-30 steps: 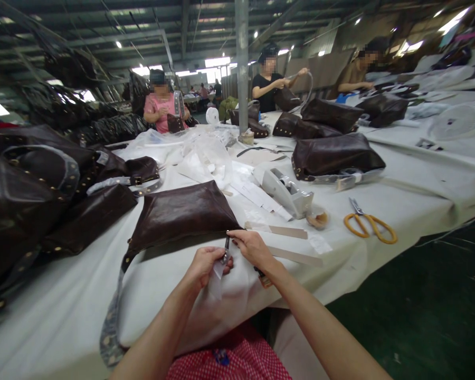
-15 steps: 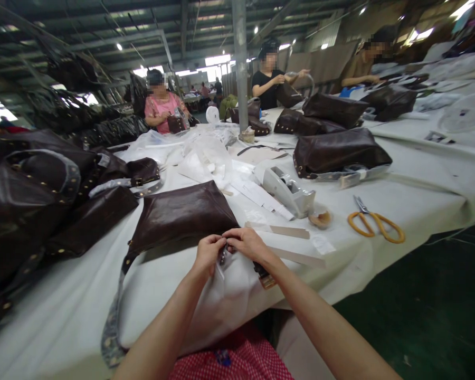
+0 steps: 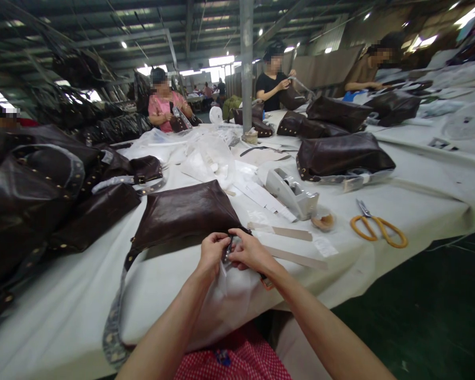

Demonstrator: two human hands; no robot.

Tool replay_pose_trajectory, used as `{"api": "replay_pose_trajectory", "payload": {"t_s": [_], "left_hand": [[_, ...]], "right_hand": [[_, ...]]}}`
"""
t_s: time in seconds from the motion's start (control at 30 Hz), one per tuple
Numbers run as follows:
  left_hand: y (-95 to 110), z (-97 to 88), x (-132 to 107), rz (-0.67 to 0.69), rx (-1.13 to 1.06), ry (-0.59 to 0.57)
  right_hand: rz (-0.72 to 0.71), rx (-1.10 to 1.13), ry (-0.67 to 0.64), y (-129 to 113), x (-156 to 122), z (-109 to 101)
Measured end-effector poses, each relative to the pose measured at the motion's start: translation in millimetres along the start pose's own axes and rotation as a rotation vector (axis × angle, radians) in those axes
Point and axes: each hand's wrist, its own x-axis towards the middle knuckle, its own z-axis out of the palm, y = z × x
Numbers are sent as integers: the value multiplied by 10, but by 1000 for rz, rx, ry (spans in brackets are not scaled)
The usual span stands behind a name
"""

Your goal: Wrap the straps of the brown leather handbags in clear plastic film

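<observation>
A dark brown leather bag (image 3: 186, 211) lies on its side just beyond my hands. My left hand (image 3: 212, 253) is closed on a narrow dark bag strap (image 3: 230, 244), close to the bag's near right corner. From the right, my right hand (image 3: 248, 250) pinches the same strap, its fingers bent over it. Clear plastic film (image 3: 223, 277) hangs below the fingers. A metal buckle (image 3: 266, 283) shows under my right forearm. On the left, the bag's riveted strap end (image 3: 114, 327), wrapped in film, drapes down the cloth. My fingers partly hide the held section.
Orange-handled scissors (image 3: 378, 224), a tape dispenser (image 3: 291, 192) and cardboard strips (image 3: 296, 257) lie to the right on the white cloth (image 3: 427, 195). More brown bags (image 3: 344, 155) stand beyond; others are heaped left (image 3: 27, 200). A metal post (image 3: 247, 68) rises mid-table. Several people work around it.
My right hand's fingers have shifted lower and opened slightly from the left hand, so more of the dark strap shows between them. The view has moved slightly.
</observation>
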Motion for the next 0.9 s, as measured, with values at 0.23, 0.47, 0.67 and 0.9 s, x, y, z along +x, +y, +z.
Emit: {"api": "replay_pose_trajectory", "payload": {"t_s": [0.23,0.47,0.67,0.9], "left_hand": [[29,30,38,-4,59,32],[117,-43,-43,-62,122,-16],[195,-200,-117,-257,174,-179],[208,-17,22,-300,184,-186]], "right_hand": [[-277,-386,173,40,81,-95],[-496,-749,213,-6,241,-203],[-436,-845,280,-113,297,-214],[-452,-953,322,-159,325,-211]]}}
